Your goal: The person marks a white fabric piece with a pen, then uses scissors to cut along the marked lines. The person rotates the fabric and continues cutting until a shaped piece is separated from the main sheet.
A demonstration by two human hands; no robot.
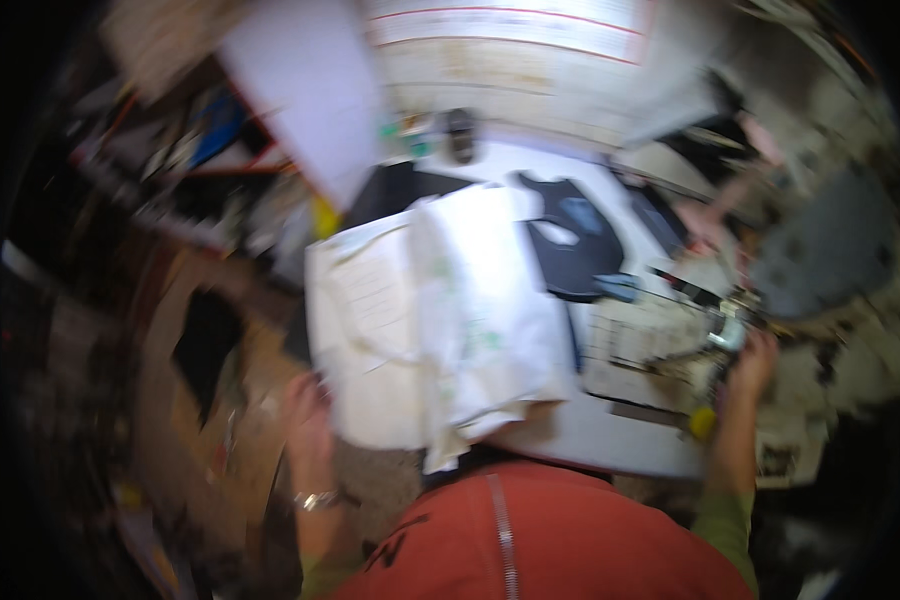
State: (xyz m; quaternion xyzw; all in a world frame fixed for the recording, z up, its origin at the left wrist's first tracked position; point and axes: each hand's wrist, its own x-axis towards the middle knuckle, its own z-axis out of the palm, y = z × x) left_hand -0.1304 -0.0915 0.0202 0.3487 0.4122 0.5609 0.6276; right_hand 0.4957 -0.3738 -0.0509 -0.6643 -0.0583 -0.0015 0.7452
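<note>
Black fabric pieces (570, 250), brown cardboard (195, 390), red zipped garment (530, 540)

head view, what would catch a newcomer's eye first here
The eye lands first on the big white sheets of paper spread across the middle of the table, with the left hand at their lower left edge. Next come the black cut-out pieces lying just right of the sheets. At the right, the right hand rests on a shiny metal part; the picture is too blurred to tell what it is.

White paper sheets (430, 320) — crumpled, overlapping
</note>
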